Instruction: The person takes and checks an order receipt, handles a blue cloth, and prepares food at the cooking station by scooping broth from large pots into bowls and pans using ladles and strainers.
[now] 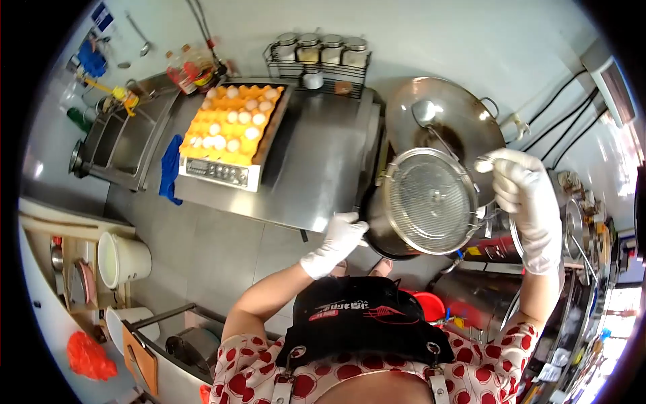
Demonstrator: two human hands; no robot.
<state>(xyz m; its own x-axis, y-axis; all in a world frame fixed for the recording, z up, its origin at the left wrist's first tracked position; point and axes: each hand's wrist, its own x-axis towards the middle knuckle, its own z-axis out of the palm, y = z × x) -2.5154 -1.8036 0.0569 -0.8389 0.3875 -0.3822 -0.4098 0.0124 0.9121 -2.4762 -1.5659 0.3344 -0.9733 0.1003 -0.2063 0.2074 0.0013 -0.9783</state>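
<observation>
My left hand (340,241), in a white glove, is closed round the dark handle of a deep metal pot. On the pot's mouth rests a round wire-mesh strainer (431,198). My right hand (515,182), also gloved in white, is raised to the right of the strainer, its fingers curled together; what they hold, if anything, is too small to make out. Behind the strainer is a large wok (404,111) with a ladle (424,111) lying in it.
An orange egg tray (232,121) sits on a metal counter (303,161) to the left. Jars (331,50) stand on a wire rack by the wall. A sink (128,145) is at the far left. A red basin (428,304) is low near my body.
</observation>
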